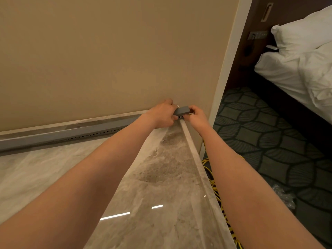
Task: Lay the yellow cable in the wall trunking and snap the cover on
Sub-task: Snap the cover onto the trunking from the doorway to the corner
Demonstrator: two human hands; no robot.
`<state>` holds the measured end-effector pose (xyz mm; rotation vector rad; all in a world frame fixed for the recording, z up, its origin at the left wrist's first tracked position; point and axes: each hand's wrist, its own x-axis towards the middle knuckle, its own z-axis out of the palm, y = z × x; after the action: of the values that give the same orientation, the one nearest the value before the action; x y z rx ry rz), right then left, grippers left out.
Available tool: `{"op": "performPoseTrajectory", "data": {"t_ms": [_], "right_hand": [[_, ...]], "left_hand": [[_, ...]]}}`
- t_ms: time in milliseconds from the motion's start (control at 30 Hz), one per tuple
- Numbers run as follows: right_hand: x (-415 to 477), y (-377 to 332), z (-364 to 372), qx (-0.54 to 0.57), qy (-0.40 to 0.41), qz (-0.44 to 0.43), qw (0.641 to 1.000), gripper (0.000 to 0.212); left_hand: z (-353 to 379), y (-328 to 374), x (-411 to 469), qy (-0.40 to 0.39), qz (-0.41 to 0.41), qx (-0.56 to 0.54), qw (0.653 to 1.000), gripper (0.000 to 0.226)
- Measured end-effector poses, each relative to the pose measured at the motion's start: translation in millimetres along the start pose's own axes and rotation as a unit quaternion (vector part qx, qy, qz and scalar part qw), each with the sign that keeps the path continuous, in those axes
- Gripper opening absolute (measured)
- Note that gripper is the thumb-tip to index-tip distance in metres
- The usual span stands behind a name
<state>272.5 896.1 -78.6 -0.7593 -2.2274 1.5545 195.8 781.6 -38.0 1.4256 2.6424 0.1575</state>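
Yellow cable (218, 196) seen on carpet (269, 141), lower right — trunking (62, 134) along the wall base.
At centre, a grey cover piece (182, 110) is pinched by the left hand (162, 115) and right hand (196, 114).

Both hands (162, 115) (196, 114) grip the grey trunking (182, 110) end beside the wall (107, 51).

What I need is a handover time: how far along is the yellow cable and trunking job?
Done: the grey trunking runs along the wall. In hand: the left hand and right hand both hold a short grey piece at its right end. Left: the yellow cable lies loose on the carpet, not in the trunking, so laying it in and closing up remain.
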Motion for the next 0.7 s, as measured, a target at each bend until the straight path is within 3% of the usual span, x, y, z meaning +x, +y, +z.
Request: {"op": "performPoseTrajectory", "data": {"t_ms": [100, 300, 700], "right_hand": [[3, -1, -2, -0.002, -0.002, 0.01, 1.0, 0.025], [4, -3, -11, 0.004, -0.032, 0.004, 0.999, 0.033], [1, -3, -20, 0.065, -0.051, 0.023, 0.996, 0.042]], "left_hand": [[-1, 2, -2, 0.011, 0.011, 0.006, 1.0, 0.035], [-1, 11, 2, 0.012, -0.044, -0.008, 0.999, 0.027], [-15, 17, 8, -0.059, -0.08, 0.027, 0.995, 0.026]]}}
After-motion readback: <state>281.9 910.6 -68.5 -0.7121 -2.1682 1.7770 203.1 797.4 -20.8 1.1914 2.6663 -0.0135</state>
